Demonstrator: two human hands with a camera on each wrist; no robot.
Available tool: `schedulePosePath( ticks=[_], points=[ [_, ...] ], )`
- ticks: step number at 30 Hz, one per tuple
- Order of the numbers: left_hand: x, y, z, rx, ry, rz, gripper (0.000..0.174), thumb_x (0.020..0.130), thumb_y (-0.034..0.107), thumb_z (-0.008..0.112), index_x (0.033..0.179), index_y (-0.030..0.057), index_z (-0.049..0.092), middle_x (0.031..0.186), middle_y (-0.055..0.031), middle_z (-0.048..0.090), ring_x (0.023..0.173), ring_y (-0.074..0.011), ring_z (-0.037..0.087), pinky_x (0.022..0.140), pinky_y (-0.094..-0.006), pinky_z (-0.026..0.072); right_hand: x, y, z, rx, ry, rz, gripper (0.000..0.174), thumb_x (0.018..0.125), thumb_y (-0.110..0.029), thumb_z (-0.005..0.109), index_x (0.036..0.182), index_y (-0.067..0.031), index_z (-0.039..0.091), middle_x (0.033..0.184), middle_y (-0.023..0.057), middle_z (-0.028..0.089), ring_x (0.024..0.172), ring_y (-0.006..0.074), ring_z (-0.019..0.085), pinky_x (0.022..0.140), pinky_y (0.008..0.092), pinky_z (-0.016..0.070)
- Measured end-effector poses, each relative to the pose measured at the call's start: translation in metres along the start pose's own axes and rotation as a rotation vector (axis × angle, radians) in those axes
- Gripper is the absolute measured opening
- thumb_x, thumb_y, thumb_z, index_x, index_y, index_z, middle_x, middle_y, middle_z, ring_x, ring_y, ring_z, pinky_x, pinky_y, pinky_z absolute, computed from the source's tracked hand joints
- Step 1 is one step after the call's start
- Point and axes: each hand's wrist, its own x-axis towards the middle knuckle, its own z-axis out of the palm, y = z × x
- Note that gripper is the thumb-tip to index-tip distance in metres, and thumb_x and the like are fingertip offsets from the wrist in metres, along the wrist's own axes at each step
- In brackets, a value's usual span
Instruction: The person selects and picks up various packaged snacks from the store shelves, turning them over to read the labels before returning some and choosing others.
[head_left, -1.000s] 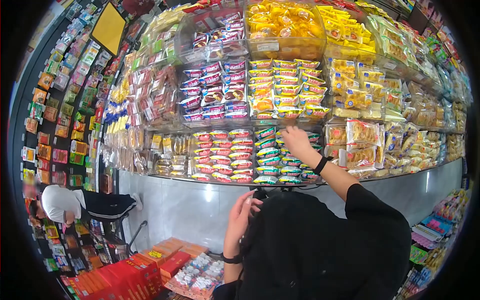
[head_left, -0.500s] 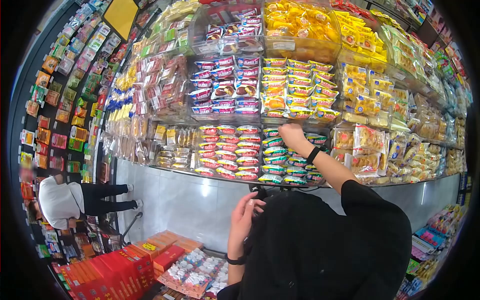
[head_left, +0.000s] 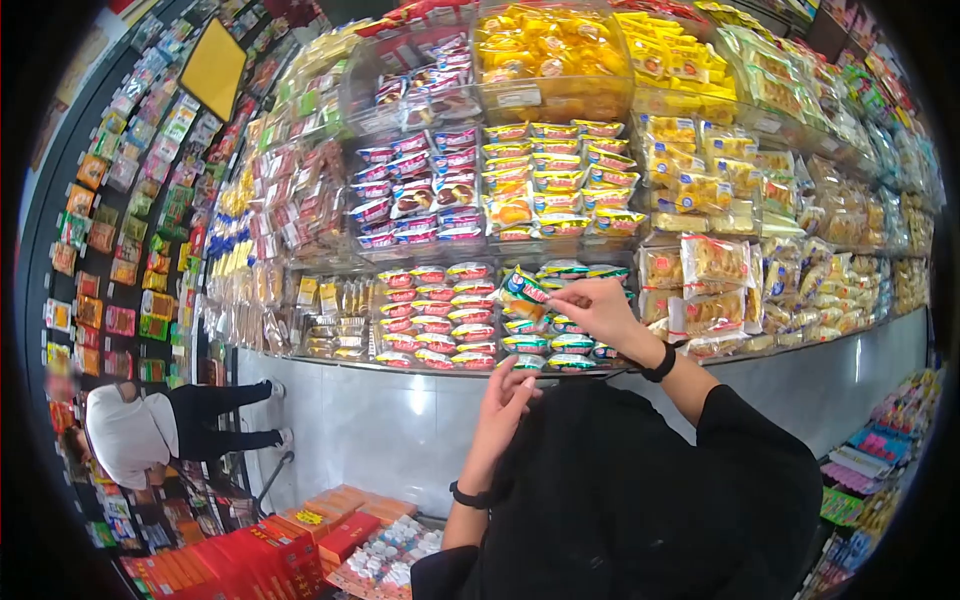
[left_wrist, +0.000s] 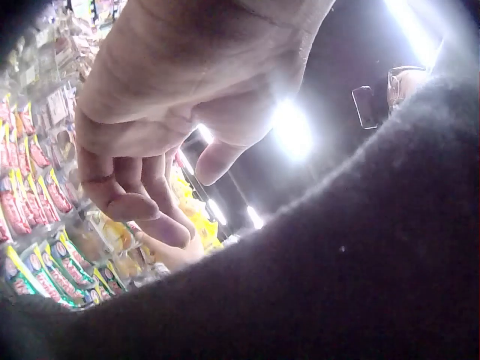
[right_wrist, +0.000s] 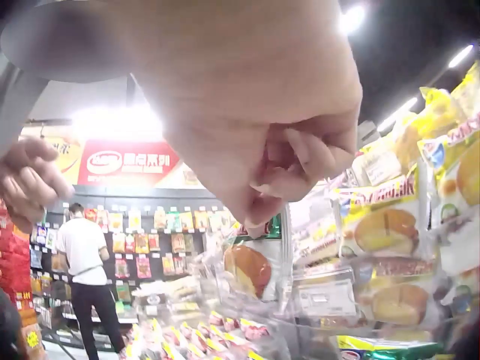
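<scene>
My right hand [head_left: 605, 315] pinches a green-and-white snack packet [head_left: 523, 292] by its end, over the front row of the display. A round golden-brown picture shows on the packet in the right wrist view, below the fingertips. Under it lie stacked green packets [head_left: 572, 344] of the same look. My left hand [head_left: 505, 405] hovers at the front edge of the display, just below the packet. Its fingers [left_wrist: 131, 206] hang loosely bent and hold nothing.
Pink-and-red packets [head_left: 433, 318] fill the compartment to the left. Yellow packets [head_left: 560, 180] stand in the clear bin behind, and bagged pastries [head_left: 715, 290] lie to the right. A person in white [head_left: 130, 435] stands by the left wall; red boxes [head_left: 230, 560] are stacked behind.
My right hand has come back from the rear of the green packets, bringing one packet up and toward the left. The left hand has risen to the display's front edge.
</scene>
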Motion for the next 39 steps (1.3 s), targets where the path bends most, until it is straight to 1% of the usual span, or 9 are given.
schedulePosePath(
  ticks=[1, 5, 10, 11, 18, 21, 24, 32, 39],
  points=[
    [0.005, -0.001, 0.004, -0.011, 0.004, 0.005, 0.056, 0.103, 0.02, 0.063, 0.151, 0.0021, 0.04, 0.128, -0.0102, 0.067, 0.103, -0.0129, 0.066, 0.079, -0.0249, 0.0486, -0.009, -0.01, -0.005, 0.194, -0.058, 0.152, 0.015, 0.091, -0.014, 0.079, 0.098, 0.0, 0.078, 0.074, -0.0011, 0.072, 0.063, -0.0009, 0.058, 0.053, 0.0199, 0.0443],
    [0.017, 0.01, 0.02, -0.04, -0.086, 0.027, 0.058, 0.102, 0.019, 0.066, 0.15, 0.0008, 0.039, 0.136, -0.011, 0.063, 0.11, -0.0128, 0.065, 0.085, -0.0253, 0.0497, -0.039, -0.031, -0.016, 0.485, -0.078, 0.333, 0.015, 0.092, -0.012, 0.079, 0.099, 0.001, 0.077, 0.074, -0.0035, 0.07, 0.064, -0.0021, 0.057, 0.055, 0.0173, 0.0412],
    [0.022, 0.019, 0.029, -0.058, -0.133, 0.061, 0.038, 0.108, 0.022, 0.056, 0.14, 0.0017, 0.05, 0.126, -0.0092, 0.069, 0.1, -0.0121, 0.069, 0.079, -0.0235, 0.0496, -0.058, -0.04, -0.018, 0.484, -0.108, 0.334, 0.014, 0.093, -0.012, 0.078, 0.1, 0.001, 0.075, 0.078, -0.0023, 0.071, 0.066, -0.0009, 0.06, 0.057, 0.0167, 0.0441],
    [0.022, 0.018, 0.029, -0.056, -0.1, 0.071, 0.032, 0.109, 0.022, 0.052, 0.134, 0.0018, 0.056, 0.118, -0.0094, 0.073, 0.095, -0.0115, 0.07, 0.076, -0.0238, 0.0494, -0.061, -0.041, -0.017, 0.473, -0.103, 0.335, 0.014, 0.094, -0.012, 0.078, 0.1, 0.001, 0.075, 0.079, -0.0022, 0.071, 0.066, -0.0009, 0.06, 0.057, 0.0166, 0.0439],
    [0.008, 0.021, 0.022, -0.11, -0.04, 0.109, 0.032, 0.109, 0.02, 0.053, 0.133, -0.0008, 0.058, 0.111, -0.011, 0.075, 0.09, -0.0096, 0.069, 0.074, -0.0218, 0.0489, -0.062, -0.032, -0.01, 0.507, -0.226, 0.338, 0.022, 0.095, -0.013, 0.076, 0.112, 0.0005, 0.072, 0.075, -0.0034, 0.068, 0.063, 0.0001, 0.058, 0.057, 0.0177, 0.043],
    [-0.004, 0.03, 0.024, -0.133, -0.032, 0.136, 0.033, 0.108, 0.019, 0.054, 0.134, -0.0016, 0.057, 0.112, -0.0113, 0.075, 0.089, -0.0095, 0.069, 0.077, -0.0217, 0.0501, -0.064, -0.039, -0.004, 0.555, -0.229, 0.359, 0.025, 0.097, -0.02, 0.074, 0.115, -0.0012, 0.073, 0.071, -0.0054, 0.065, 0.06, -0.0012, 0.052, 0.053, 0.018, 0.0365],
    [-0.013, 0.031, 0.022, -0.138, -0.035, 0.14, 0.034, 0.108, 0.017, 0.055, 0.135, -0.0028, 0.056, 0.114, -0.0115, 0.074, 0.09, -0.011, 0.07, 0.08, -0.0234, 0.0521, -0.064, -0.04, -0.01, 0.582, -0.417, 0.45, 0.028, 0.1, -0.024, 0.071, 0.116, -0.0017, 0.073, 0.07, -0.0038, 0.065, 0.059, 0.0, 0.053, 0.052, 0.019, 0.0361],
    [-0.022, 0.025, 0.018, -0.233, -0.091, 0.141, 0.037, 0.107, 0.013, 0.054, 0.139, -0.0058, 0.049, 0.119, -0.0128, 0.071, 0.103, -0.0214, 0.073, 0.086, -0.0315, 0.0578, -0.069, -0.049, -0.009, 0.627, -0.469, 0.417, 0.023, 0.103, -0.022, 0.065, 0.107, -0.0013, 0.073, 0.068, -0.0005, 0.066, 0.053, 0.0016, 0.052, 0.048, 0.0205, 0.0352],
    [-0.026, 0.022, 0.012, -0.218, -0.111, 0.084, 0.041, 0.107, 0.013, 0.054, 0.143, -0.006, 0.045, 0.12, -0.0162, 0.07, 0.102, -0.0244, 0.074, 0.086, -0.0342, 0.059, -0.077, -0.043, -0.005, 0.656, -0.479, 0.452, 0.024, 0.103, -0.025, 0.066, 0.109, -0.0035, 0.073, 0.068, -0.0031, 0.065, 0.055, 0.0001, 0.052, 0.048, 0.0191, 0.0342]
  ],
)
